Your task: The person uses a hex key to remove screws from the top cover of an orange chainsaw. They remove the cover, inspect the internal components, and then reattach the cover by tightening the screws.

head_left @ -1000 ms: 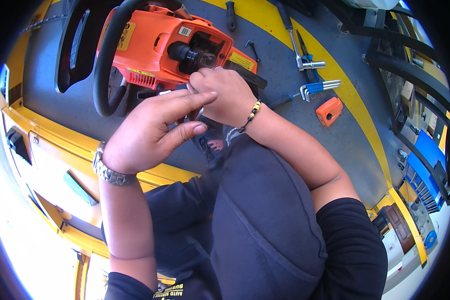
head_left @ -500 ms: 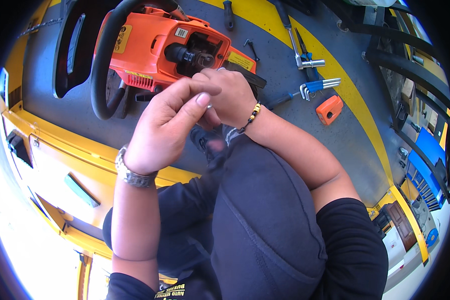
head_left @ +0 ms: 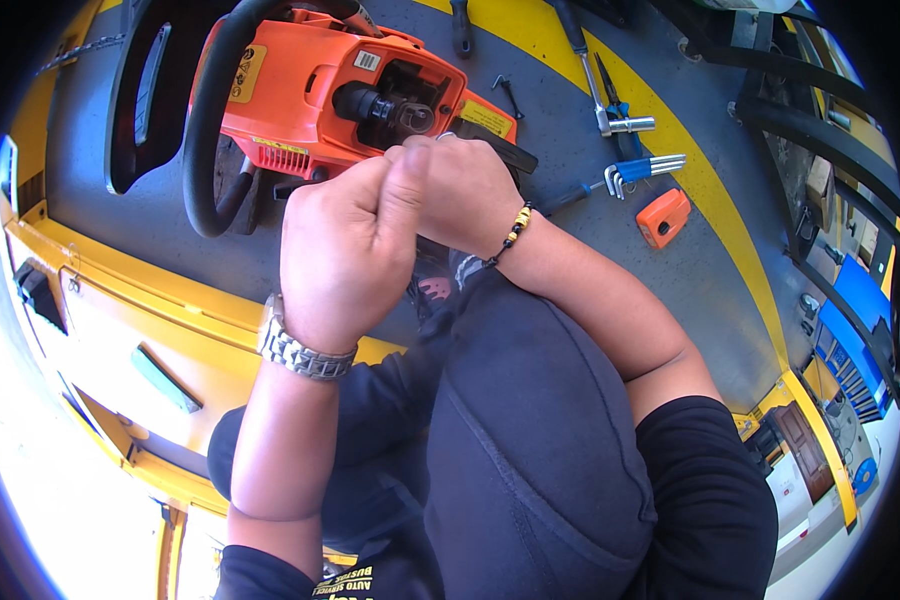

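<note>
Both the left hand [head_left: 345,240] and the right hand [head_left: 462,195] have bent fingers, close together. I cannot tell if they pinch anything, because the backs of the hands hide it. The orange chainsaw [head_left: 305,100] is just past them. It looks heavy and hard, so the black loop handle [head_left: 200,140] on its left seems best to hold. Right of the chainsaw are hex keys [head_left: 634,173] and an orange cover [head_left: 658,214].

Orange-and-black chainsaw [head_left: 295,105], partly open, upper left
</note>
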A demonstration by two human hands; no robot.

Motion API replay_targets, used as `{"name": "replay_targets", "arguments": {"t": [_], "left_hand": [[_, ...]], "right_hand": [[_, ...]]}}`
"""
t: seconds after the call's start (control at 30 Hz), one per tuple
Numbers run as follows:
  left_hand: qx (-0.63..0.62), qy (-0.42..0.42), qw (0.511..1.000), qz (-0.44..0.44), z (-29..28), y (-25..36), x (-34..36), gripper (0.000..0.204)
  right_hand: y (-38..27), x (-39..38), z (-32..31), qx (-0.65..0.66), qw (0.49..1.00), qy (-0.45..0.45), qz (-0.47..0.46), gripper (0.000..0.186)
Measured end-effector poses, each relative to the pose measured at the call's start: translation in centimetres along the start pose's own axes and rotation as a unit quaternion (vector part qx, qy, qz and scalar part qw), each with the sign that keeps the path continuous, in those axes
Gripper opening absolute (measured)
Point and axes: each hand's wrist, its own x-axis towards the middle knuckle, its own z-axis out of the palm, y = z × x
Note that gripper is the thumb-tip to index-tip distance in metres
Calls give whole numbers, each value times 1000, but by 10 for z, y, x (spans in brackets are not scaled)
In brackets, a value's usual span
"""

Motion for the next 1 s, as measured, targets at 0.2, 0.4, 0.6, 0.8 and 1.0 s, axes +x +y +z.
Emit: {"name": "replay_targets", "arguments": {"t": [0.2,0.4,0.6,0.8,1.0], "left_hand": [[-383,-171,903,-93,-11,-21,-8,44],[-150,-155,976,2,-15,-25,5,24],[-95,6,992,-76,-5,-1,-1,42],[-347,-153,914,-145,-6,-7,-10,38],[-227,-267,934,-70,-20,-33,-5,47]], "right_hand": [[7,0,-5,-2,999,-23,-40,24],[6,5,-5,3,999,-17,-38,23],[-2,4,1,-4,1000,7,-7,18],[10,-1,1,38,999,-6,-7,19],[1,0,-6,21,1000,2,-3,26]]}}
